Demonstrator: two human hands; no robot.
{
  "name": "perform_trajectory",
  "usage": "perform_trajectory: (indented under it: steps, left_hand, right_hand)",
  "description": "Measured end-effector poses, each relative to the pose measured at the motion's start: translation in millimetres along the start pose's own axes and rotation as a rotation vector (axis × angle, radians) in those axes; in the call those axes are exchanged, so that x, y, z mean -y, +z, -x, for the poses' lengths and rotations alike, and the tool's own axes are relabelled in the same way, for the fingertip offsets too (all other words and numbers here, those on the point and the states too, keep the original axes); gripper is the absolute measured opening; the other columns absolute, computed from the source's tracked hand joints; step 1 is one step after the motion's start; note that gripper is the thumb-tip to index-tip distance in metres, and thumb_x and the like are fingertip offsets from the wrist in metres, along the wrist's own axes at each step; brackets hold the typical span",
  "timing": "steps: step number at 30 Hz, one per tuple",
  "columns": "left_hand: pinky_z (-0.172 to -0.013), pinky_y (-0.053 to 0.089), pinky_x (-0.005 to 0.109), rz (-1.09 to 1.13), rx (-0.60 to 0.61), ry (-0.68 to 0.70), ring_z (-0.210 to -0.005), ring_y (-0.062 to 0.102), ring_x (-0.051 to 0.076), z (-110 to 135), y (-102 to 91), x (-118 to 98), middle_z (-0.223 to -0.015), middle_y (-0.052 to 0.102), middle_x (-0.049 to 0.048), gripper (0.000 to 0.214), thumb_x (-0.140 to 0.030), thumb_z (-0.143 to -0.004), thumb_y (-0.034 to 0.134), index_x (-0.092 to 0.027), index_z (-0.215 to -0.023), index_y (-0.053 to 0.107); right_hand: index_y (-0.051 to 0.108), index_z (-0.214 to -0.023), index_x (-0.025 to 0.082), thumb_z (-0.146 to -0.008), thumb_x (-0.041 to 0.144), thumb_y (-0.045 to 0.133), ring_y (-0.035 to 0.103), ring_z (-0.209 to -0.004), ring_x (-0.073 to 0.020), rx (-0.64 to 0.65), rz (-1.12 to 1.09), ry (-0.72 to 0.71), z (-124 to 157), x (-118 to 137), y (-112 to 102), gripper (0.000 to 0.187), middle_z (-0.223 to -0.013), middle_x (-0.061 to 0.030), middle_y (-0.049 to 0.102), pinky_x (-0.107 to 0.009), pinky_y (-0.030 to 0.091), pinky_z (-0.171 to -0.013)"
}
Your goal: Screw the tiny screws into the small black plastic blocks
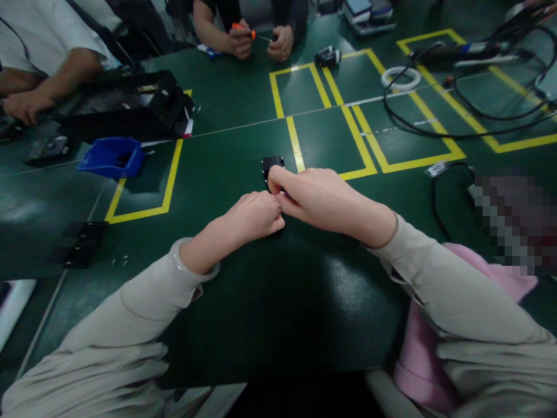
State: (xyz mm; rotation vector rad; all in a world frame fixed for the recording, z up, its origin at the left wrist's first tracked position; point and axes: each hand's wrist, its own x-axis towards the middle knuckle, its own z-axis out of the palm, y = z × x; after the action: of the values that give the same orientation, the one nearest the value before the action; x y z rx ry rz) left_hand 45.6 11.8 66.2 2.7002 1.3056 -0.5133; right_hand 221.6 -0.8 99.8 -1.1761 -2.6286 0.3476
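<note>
Close together over the middle of the green table, my two hands meet at a small black part [272,163] with bright screw-like spots at its edges. My left hand [256,213] is closed around the near side of this part, its fingertips mostly hidden. From the right, my right hand [319,194] bends its index finger and thumb into a pinch at the same part. Whether a small piece sits in that pinch is hidden. The near end of the black part is covered by my fingers.
Left stand a blue bin [112,157], a black housing [126,107], black pieces [86,244] and small screws [125,260]. Across the table, a person's hands hold an orange-handled screwdriver [243,29]. Rightward lie a white ring [401,79], black cables [435,134] and pink cloth [424,354].
</note>
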Motion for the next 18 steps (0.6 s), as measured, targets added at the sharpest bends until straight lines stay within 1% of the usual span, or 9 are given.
perform_trajectory:
  steps: [3,7,10,14,18]
  left_hand:
    - [-0.077,0.057,0.036,-0.029,0.015,-0.012,-0.089,0.074,0.029,0.6,-1.6,-1.3,-0.097,0.076,0.0119,0.021,-0.021,-0.093,0.051,-0.013,-0.095,0.070]
    - [-0.072,0.055,0.034,-0.048,-0.012,-0.003,-0.084,0.074,0.028,0.8,-1.9,-2.1,-0.091,0.076,0.0106,0.020,-0.021,-0.093,0.050,-0.013,-0.090,0.068]
    - [-0.069,0.054,0.034,-0.056,-0.008,0.004,-0.081,0.073,0.028,0.2,-1.5,-2.1,-0.088,0.075,0.0103,0.021,-0.021,-0.093,0.049,-0.013,-0.088,0.068]
    - [-0.065,0.052,0.034,-0.068,-0.002,0.000,-0.077,0.073,0.028,-0.7,-1.4,-1.7,-0.081,0.074,0.0105,0.023,-0.022,-0.093,0.048,-0.012,-0.088,0.069]
    - [-0.062,0.050,0.034,-0.072,-0.010,0.013,-0.075,0.072,0.029,-1.2,-0.5,-0.1,-0.078,0.073,0.0109,0.025,-0.022,-0.093,0.047,-0.012,-0.089,0.069]
  right_hand:
    - [0.058,-0.116,0.017,-0.101,0.025,0.041,0.059,-0.067,-0.0162,0.001,0.001,-0.001,0.1,-0.6,-0.6,0.024,-0.082,-0.0050,0.069,-0.027,0.026,-0.060]
    - [0.058,-0.116,0.017,-0.102,0.026,0.040,0.060,-0.069,-0.0168,-0.011,-0.003,-0.009,-0.1,-2.0,-0.8,0.025,-0.083,-0.0056,0.070,-0.027,0.027,-0.061]
    - [0.058,-0.114,0.016,-0.102,0.027,0.039,0.060,-0.069,-0.0165,-0.011,-0.008,-0.004,-0.3,-2.8,-1.0,0.024,-0.082,-0.0056,0.069,-0.027,0.029,-0.061]
    - [0.057,-0.114,0.016,-0.104,0.028,0.039,0.060,-0.070,-0.0159,-0.017,-0.014,0.008,-0.7,-3.8,-0.6,0.024,-0.084,-0.0056,0.070,-0.026,0.031,-0.063]
    - [0.058,-0.118,0.016,-0.105,0.032,0.043,0.061,-0.072,-0.0168,-0.030,-0.004,0.023,-1.8,-4.3,1.6,0.025,-0.087,-0.0058,0.071,-0.026,0.033,-0.066]
